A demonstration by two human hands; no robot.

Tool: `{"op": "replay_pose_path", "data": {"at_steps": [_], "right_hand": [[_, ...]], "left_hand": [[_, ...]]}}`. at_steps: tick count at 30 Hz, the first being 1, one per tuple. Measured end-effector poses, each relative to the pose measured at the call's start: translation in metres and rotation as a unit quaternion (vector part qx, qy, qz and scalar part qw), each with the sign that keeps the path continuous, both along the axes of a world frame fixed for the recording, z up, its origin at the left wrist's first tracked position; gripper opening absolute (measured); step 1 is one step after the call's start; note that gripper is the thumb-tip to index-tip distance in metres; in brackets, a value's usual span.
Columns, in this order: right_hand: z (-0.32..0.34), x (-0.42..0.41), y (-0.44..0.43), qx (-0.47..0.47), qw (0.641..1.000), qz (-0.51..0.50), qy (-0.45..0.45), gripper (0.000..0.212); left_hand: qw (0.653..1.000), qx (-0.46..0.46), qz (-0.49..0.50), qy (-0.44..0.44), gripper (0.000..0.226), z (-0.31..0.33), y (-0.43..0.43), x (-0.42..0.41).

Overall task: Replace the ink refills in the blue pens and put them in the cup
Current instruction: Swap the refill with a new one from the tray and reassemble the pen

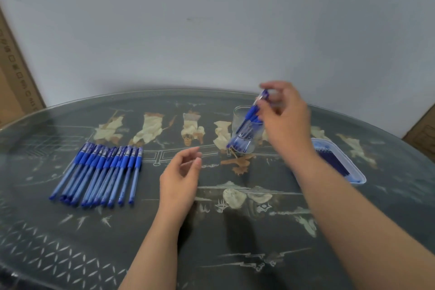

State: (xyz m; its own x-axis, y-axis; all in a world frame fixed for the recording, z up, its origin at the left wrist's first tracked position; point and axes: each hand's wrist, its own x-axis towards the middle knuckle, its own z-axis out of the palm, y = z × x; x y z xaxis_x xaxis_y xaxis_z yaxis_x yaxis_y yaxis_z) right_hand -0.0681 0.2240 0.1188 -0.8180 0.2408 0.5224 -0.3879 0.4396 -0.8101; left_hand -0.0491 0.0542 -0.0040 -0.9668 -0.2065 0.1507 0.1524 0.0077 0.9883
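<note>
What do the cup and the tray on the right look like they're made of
Cup: clear, smooth glass or plastic; the pens inside show through its wall. Tray: probably white, slightly translucent plastic, judging by its thin rounded rim.

One camera sits on the person's head. It looks forward and down at the dark table (pixel 70 231), which is near and fills the lower half. The pale wall (pixel 211 19) fills the top.

Table (pixel 70 125): glossy glass top over dark painted panel. Cup (pixel 237 113) clear, smooth. Pens (pixel 101 172): translucent blue plastic.
</note>
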Motion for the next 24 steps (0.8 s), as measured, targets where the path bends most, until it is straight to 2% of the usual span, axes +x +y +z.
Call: {"op": "replay_pose_path", "data": {"at_steps": [3,6,16,24], "right_hand": [[0.029,-0.015,0.021,0.019,0.997,-0.058,0.049,0.027],[0.039,-0.032,0.031,0.065,0.992,-0.095,0.061,0.025],[-0.008,-0.061,0.021,0.227,0.973,-0.037,-0.035,0.018],[-0.026,-0.065,0.023,0.373,0.923,-0.041,-0.086,0.024]], "left_hand": [[0.998,0.0,0.055,-0.005,0.021,0.001,-0.007,0.001],[0.997,-0.003,0.074,-0.025,0.02,0.0,-0.007,0.001],[0.996,-0.031,0.08,-0.03,0.019,-0.003,-0.005,-0.002],[0.996,-0.03,0.078,-0.027,0.019,-0.006,-0.005,-0.003]]}}
